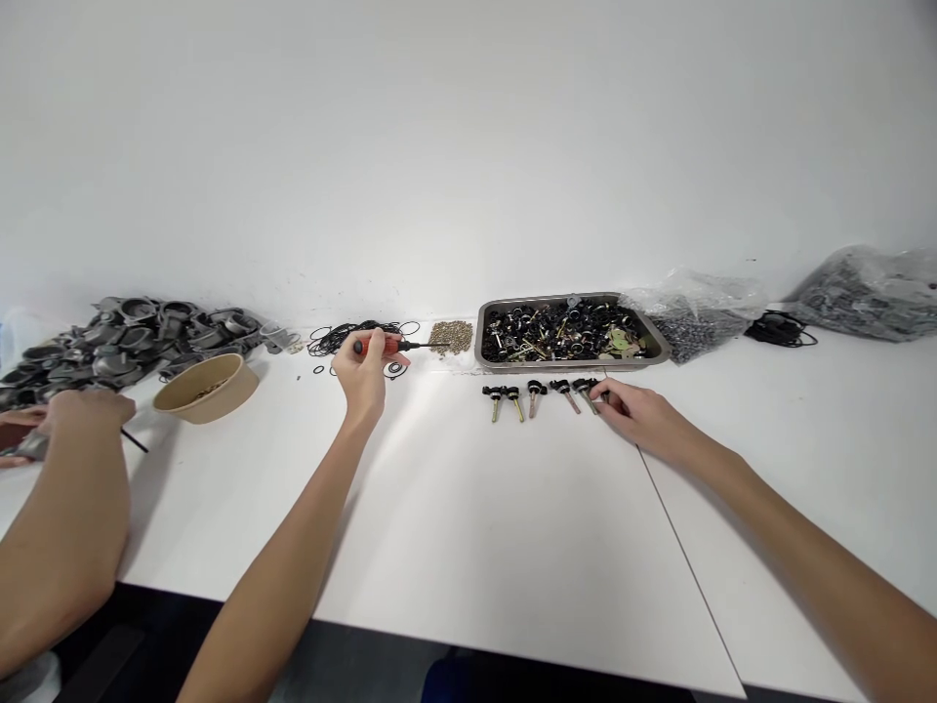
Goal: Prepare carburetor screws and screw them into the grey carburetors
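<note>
My left hand point(364, 369) is wrapped round the red handle of a screwdriver point(387, 347), its shaft pointing right to a pile of small brass-coloured screws point(451, 337). My right hand point(635, 412) has its fingers at the right end of a row of black-headed parts with metal stems, pinching the last one point(603, 392), which the fingertips partly hide. Several more such parts, like this one point(533, 395), lie side by side on the white table point(468, 508). Behind the row stands a metal tray point(575, 367) filled with similar black and metal pieces.
A co-worker's hand point(80, 415) holds a dark tool at far left, near a heap of grey housings point(132, 342) and a tan bowl point(212, 400). Black rings point(351, 337) lie behind my left hand. Plastic bags point(692, 327) of small parts and a black cord bundle point(777, 329) are at right.
</note>
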Demonstrator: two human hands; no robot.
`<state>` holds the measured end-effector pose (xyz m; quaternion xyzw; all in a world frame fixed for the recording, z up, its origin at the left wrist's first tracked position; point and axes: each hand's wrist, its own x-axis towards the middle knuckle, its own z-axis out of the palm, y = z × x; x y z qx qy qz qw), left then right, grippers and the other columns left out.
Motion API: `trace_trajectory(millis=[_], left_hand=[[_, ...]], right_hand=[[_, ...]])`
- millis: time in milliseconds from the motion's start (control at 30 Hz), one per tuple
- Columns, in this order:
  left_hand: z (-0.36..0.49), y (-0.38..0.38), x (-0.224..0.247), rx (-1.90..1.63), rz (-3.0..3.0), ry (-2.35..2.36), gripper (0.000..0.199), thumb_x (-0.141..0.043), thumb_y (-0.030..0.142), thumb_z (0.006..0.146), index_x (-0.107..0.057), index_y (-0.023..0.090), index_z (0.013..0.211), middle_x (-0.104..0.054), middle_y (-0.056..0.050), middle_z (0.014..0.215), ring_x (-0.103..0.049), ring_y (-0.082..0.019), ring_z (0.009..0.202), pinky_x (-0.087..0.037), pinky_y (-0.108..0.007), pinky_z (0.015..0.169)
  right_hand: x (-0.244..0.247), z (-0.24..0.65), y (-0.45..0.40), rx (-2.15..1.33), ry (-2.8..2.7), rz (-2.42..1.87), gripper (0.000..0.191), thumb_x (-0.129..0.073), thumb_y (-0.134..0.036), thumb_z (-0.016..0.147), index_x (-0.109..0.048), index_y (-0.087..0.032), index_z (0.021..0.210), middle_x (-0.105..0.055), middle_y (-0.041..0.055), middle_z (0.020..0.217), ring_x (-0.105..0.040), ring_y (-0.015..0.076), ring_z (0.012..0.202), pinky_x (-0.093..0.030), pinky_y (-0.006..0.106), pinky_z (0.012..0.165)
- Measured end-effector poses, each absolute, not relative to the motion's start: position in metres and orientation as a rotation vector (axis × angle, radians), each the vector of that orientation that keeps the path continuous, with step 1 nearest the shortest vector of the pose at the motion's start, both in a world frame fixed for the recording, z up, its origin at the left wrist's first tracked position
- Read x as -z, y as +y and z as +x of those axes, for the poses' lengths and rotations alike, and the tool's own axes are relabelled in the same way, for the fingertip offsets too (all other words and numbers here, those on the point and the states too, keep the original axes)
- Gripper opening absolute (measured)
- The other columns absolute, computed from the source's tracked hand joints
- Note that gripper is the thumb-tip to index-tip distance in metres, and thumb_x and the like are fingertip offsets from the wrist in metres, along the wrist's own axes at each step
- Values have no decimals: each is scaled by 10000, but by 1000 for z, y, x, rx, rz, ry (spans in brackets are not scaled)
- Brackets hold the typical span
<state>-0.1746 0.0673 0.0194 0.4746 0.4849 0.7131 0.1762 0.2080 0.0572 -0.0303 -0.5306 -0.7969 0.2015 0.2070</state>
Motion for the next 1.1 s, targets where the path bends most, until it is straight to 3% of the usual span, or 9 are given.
trace_trajectory(millis=[700,1100], left_hand=[[-182,68,-19,-1984,1309,1277,65,-558,237,758,-556,174,742,-691,-51,751,-602,-133,465,-516,-292,504],[-168,65,-18,-1976,1363,1415,243,-654,389,793,-644,149,748,-667,-44,737,-621,-133,468,-540,-277,511]], right_hand=[[29,207,57,-571,-2213,-1496,189,-427,-367,899,-562,-252,962,-524,-20,634,-480,153,557,-350,249,526],[29,207,57,-569,-2215,-1493,200,-430,-374,897,-572,-251,963,-525,-22,620,-469,149,540,-337,247,511]])
